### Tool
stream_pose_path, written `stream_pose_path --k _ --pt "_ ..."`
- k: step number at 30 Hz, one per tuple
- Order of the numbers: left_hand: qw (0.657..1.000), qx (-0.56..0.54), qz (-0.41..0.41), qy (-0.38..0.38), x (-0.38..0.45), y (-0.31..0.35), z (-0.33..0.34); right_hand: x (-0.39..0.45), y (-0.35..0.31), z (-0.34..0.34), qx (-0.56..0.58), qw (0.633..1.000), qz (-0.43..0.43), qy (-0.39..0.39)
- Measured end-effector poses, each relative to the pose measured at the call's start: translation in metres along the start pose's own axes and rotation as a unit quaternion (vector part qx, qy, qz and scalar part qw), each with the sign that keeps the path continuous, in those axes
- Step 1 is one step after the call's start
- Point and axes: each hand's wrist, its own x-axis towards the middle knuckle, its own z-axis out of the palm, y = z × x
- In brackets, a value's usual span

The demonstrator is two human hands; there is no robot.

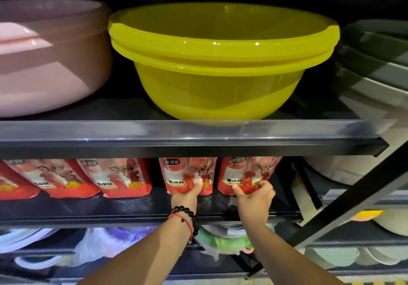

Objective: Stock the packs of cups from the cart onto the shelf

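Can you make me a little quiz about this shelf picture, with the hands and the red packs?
1. True or false: the left hand and the right hand hold the same red pack.
2. Which colour are the stacked basins right above the hands? A pink, B yellow, C blue.
3. Fill in: the beaded bracelet sits on the ____ wrist.

Key
1. False: the left hand grips the left pack and the right hand grips the right pack beside it, both on the middle shelf.
2. B
3. left
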Motion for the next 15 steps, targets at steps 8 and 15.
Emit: stream_pose_path --k 8,15 --pt "0.999 0.005 -0.012 -0.047 -0.002 0.003 -0.009 0.003 -0.002 0.000 -0.011 1.000 0.013 -0.022" --pt "0.985 0.039 -0.080 -0.145 -0.024 0.016 -0.037 -0.007 -0.003 -0.014 -0.026 0.997 0.013 -0.075"
